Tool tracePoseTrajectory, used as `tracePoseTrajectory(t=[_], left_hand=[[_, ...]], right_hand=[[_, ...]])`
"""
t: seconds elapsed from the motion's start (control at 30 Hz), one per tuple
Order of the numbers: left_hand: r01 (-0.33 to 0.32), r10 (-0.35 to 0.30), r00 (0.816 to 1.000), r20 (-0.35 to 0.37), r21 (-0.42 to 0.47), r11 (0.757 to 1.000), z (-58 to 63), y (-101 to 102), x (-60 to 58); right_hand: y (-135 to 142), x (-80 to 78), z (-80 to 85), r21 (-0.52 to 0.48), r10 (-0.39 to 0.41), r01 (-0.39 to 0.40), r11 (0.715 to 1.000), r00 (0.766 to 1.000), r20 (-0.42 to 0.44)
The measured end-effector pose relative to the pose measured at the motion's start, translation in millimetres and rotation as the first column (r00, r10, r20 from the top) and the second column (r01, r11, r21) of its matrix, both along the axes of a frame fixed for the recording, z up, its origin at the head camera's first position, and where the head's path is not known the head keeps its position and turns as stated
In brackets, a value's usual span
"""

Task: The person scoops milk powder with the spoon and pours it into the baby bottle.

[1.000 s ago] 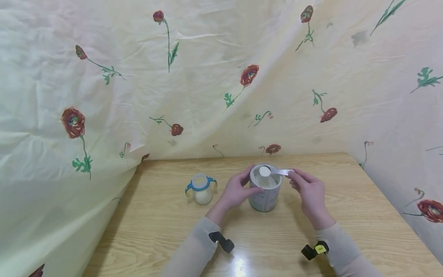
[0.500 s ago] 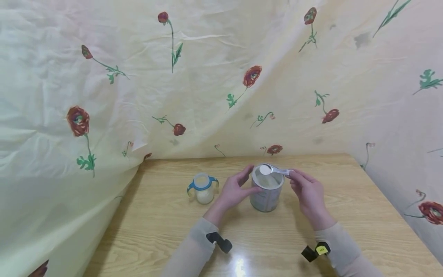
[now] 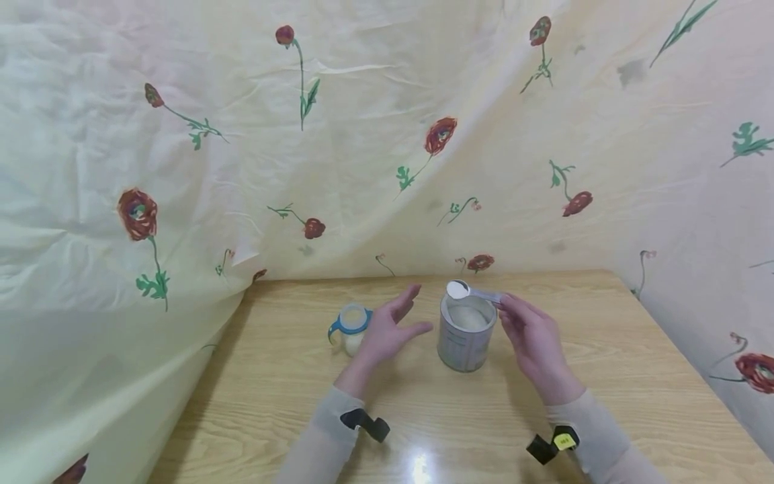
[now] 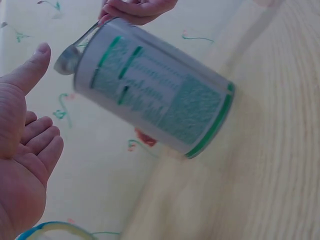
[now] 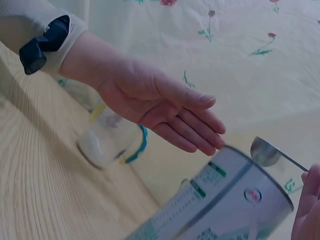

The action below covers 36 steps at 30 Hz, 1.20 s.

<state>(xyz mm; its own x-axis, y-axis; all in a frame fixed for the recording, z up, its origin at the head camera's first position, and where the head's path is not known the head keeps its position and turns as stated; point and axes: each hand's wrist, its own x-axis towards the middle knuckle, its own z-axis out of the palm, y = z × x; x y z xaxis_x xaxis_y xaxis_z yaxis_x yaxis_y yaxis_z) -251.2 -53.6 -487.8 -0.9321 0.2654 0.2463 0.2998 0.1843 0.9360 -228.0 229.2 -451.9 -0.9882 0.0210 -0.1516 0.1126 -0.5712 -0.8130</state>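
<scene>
A tin can (image 3: 463,346) with no lid stands upright on the table, pale powder inside it. My right hand (image 3: 533,336) pinches the handle of a metal measuring spoon (image 3: 484,294). The spoon's bowl, filled with white powder, is above the can's far-left rim. My left hand (image 3: 385,329) is apart from the can on its left, thumb and fingers spread and holding nothing. Behind it stands a baby bottle (image 3: 353,317) with blue handles, its right side partly hidden by that hand. In the right wrist view the bottle (image 5: 102,142) holds something whitish.
The wooden table (image 3: 272,403) extends around the can and bottle. A cloth (image 3: 363,168) printed with red poppies hangs behind the table and along both sides.
My left hand has let go of the can and moved left toward the bottle. The spoon has risen slightly and shifted left over the can's rim. The can stays in place.
</scene>
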Motion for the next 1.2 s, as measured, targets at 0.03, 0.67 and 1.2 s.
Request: tracePoseTrajectory(t=[0.03,0.67,1.2], left_hand=[[-0.007,0.007,1.000,-0.004,0.004,1.000,2.4,-3.5,0.8],[-0.128,0.148,0.982,-0.121,0.157,0.979,16.3,-85.3,18.7],[-0.244,0.248,0.968,-0.028,0.101,0.964,-3.5,-132.7,23.1]], right_hand=[[-1.8,0.5,1.9,-0.009,0.005,-0.005,1.000,1.000,-0.001],[-48.7,12.4,34.8,-0.055,0.096,-0.096,0.994,0.995,0.001],[-121.1,4.9,32.3,-0.109,0.141,-0.138,0.984,0.990,0.022]])
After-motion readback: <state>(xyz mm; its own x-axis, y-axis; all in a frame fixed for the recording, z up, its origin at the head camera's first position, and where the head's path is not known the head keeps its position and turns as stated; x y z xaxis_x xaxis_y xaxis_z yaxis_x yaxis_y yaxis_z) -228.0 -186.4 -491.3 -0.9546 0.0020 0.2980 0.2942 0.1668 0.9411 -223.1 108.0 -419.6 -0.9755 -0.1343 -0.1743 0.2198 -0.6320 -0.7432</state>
